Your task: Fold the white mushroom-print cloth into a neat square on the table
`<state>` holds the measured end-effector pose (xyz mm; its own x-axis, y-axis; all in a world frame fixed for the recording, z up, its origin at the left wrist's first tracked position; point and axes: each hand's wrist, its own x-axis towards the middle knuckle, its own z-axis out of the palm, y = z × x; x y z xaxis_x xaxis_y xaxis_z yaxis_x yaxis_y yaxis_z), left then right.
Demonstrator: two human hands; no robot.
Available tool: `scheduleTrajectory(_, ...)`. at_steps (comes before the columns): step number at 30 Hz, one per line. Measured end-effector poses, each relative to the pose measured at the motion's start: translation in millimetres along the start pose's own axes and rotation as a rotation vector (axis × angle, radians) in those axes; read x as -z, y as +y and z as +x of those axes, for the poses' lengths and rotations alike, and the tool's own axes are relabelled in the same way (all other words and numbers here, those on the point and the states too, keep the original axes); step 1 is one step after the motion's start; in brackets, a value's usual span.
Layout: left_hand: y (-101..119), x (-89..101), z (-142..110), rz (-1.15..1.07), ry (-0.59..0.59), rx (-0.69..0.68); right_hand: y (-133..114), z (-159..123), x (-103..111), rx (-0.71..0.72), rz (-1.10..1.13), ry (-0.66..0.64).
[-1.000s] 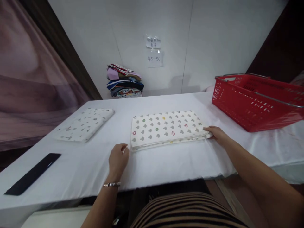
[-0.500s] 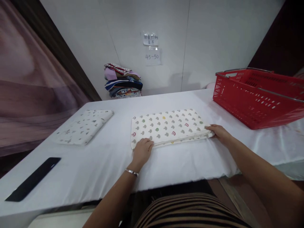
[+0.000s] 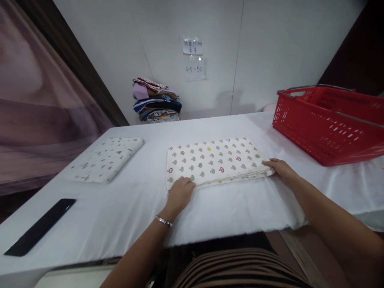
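Note:
A folded cream cloth [image 3: 214, 160] printed with grey, red, green and yellow mushrooms lies flat on the white-covered table. At its near left corner is my left hand [image 3: 181, 194], fingers closed over the near edge; a silver bracelet circles that wrist. My right hand [image 3: 280, 169] pinches the near right corner between thumb and fingers. Several layers show along the near edge, slightly fanned towards the right. Further left lies a second folded white cloth [image 3: 106, 160] with small scattered prints, touched by neither hand.
A red plastic basket [image 3: 318, 136] with metal handles stands at the right. A black flat strip [image 3: 40, 228] lies on the table [image 3: 120, 224] at the front left. Stacked folded fabrics [image 3: 156, 100] sit by the back wall, where two paper notes [image 3: 194, 69] hang. Pink drapery [image 3: 39, 104] hangs at left.
The view has shifted very slightly. Both hands keep their places on the mushroom-print cloth, which stays folded as before.

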<state>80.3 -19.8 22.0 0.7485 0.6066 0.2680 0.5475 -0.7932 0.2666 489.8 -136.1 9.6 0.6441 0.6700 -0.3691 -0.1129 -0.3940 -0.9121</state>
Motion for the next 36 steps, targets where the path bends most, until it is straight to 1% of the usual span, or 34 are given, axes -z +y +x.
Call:
scheduleTrajectory(3, 1.1, 1.2, -0.9, -0.015, 0.003, 0.004, -1.2, -1.3, -1.0, 0.002, -0.006, -0.011)
scheduleTrajectory(6, 2.9, 7.9, 5.7, -0.026, -0.029, 0.071, -1.1, -1.3, -1.5, 0.011, -0.018, -0.025)
scheduleTrajectory(8, 6.5, 12.5, 16.7, -0.038, -0.029, 0.124, -0.5, -0.7, -1.4, 0.013, -0.011, -0.037)
scheduleTrajectory(9, 9.7, 13.8, 24.6, -0.050, -0.009, 0.133, -0.3, -0.2, -1.4, 0.011, -0.003, -0.044)
scheduleTrajectory(11, 19.3, 12.2, 44.3, -0.099, 0.050, 0.106, -0.2, 0.6, -1.6, 0.008, 0.017, -0.071)
scheduleTrajectory(13, 32.2, 3.9, 65.9, -0.155, 0.090, 0.035, -0.7, 1.0, -2.1, 0.000, 0.026, -0.090)
scheduleTrajectory(14, 39.0, -2.8, 75.6, -0.170, 0.089, -0.007, -1.2, 1.1, -2.4, -0.002, 0.025, -0.096)
scheduleTrajectory(15, 45.5, -10.9, 83.7, -0.172, 0.072, -0.050, -1.8, 1.0, -2.8, -0.002, 0.021, -0.101)
scheduleTrajectory(17, 55.6, -28.8, 92.9, -0.143, -0.003, -0.125, -3.1, 0.6, -3.4, -0.002, 0.012, -0.110)
scheduleTrajectory(20, 61.8, -50.0, 91.0, -0.089, -0.122, -0.194, -4.4, 0.0, -3.6, -0.024, 0.014, -0.134)
scheduleTrajectory(21, 61.9, -53.5, 88.3, -0.079, -0.142, -0.200, -4.7, 0.0, -3.5, -0.035, 0.019, -0.142)
scheduleTrajectory(23, 61.1, -54.6, 84.2, -0.085, -0.175, -0.196, -5.4, 0.2, -3.3, -0.045, 0.038, -0.152)
scheduleTrajectory(26, 63.1, -47.3, 89.0, -0.183, -0.224, -0.138, -8.8, 1.3, -2.8, -0.018, 0.073, -0.158)
scheduleTrajectory(28, 69.2, -40.9, 101.0, -0.305, -0.211, -0.053, -14.3, 1.9, -2.8, 0.015, 0.080, -0.152)
scheduleTrajectory(32, 89.6, -32.6, 138.7, -0.656, -0.145, 0.154, -35.0, 0.4, -5.1, 0.081, 0.023, -0.153)
scheduleTrajectory(34, 98.6, -32.8, 159.7, -0.868, -0.164, 0.234, -48.4, -2.3, -8.7, 0.119, -0.017, -0.167)
scheduleTrajectory(36, 104.4, -35.9, 180.0, -1.069, -0.208, 0.314, -61.5, -6.1, -13.7, 0.156, -0.056, -0.173)
